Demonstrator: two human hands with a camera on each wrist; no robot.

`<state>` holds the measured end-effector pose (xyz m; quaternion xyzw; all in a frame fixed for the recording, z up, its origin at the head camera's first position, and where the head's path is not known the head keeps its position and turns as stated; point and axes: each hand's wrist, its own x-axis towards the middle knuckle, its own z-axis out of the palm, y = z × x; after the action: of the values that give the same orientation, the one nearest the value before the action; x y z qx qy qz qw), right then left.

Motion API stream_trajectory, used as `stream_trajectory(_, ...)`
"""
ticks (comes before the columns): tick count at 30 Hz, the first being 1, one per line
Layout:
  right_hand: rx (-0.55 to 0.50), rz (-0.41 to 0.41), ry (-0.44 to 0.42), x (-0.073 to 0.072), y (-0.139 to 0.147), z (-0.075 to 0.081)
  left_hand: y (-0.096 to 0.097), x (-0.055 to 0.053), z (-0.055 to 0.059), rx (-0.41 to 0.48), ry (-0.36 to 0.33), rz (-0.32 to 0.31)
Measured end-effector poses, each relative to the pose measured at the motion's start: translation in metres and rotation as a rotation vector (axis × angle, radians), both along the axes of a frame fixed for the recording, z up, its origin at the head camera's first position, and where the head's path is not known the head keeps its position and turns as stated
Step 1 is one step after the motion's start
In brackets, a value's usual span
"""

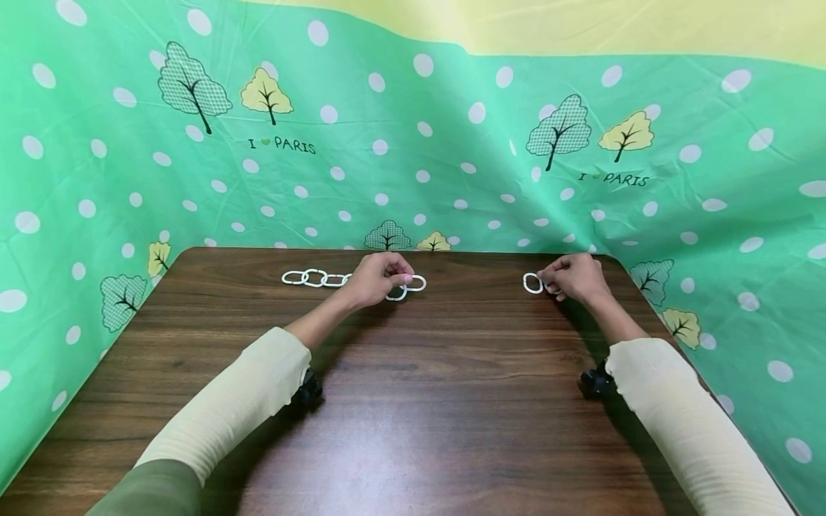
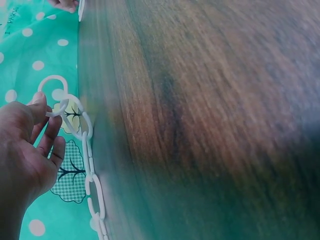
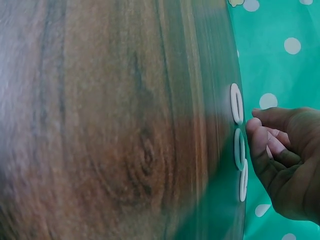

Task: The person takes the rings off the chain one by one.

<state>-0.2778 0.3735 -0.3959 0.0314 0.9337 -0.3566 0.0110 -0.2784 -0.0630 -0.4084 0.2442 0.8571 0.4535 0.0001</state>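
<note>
A chain of several white plastic links (image 1: pixel 314 270) runs along the far part of the brown table, left of centre. My left hand (image 1: pixel 381 278) is over its right-hand end. In the left wrist view the thumb and fingers pinch one chain link (image 2: pixel 64 107), lifted off the table, with the end link (image 2: pixel 53 76) beside it. At the far right, my right hand (image 1: pixel 577 276) hovers with bent fingers by a few loose white links (image 3: pixel 233 102). Thumb and forefinger tips are close together, with no link visible between them. Part of the loose links is hidden by that hand in the head view.
Behind the far edge of the wooden table (image 1: pixel 419 430) hangs a green dotted curtain (image 1: pixel 452 143) with tree prints, also reaching down both sides. A black device (image 1: pixel 306 390) is strapped under the left wrist, and another black device (image 1: pixel 596 383) under the right.
</note>
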Motion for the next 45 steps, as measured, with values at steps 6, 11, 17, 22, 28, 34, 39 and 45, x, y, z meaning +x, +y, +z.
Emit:
stream_trajectory(6, 0.022, 0.015, 0.02, -0.002, -0.007, 0.001, 0.0, 0.0, 0.0, -0.002, 0.0, 0.004)
stream_trajectory(11, 0.042, 0.035, 0.032, -0.002, -0.016, 0.004, 0.0, -0.001, -0.001, 0.002, -0.007, 0.008)
stream_trajectory(17, 0.034, 0.067, 0.031, -0.001, -0.028, 0.007, 0.0, 0.0, 0.002, -0.001, -0.004, 0.006)
stream_trajectory(22, 0.02, 0.09, 0.02, -0.001, -0.039, 0.007, 0.001, 0.0, 0.003, 0.005, -0.002, 0.008)
stream_trajectory(28, 0.012, 0.129, 0.025, 0.001, -0.056, 0.003, 0.002, 0.0, 0.002, 0.011, -0.006, 0.007)
stream_trajectory(34, 0.007, 0.157, 0.026, 0.002, -0.072, 0.002, 0.002, 0.0, 0.001, 0.018, -0.008, 0.008)
stream_trajectory(39, -0.002, 0.185, 0.026, 0.003, -0.083, 0.003, 0.0, 0.001, 0.0, 0.018, -0.013, 0.017)
stream_trajectory(45, -0.008, 0.216, 0.036, 0.003, -0.095, 0.002, 0.0, 0.001, -0.001, 0.019, -0.015, 0.025)
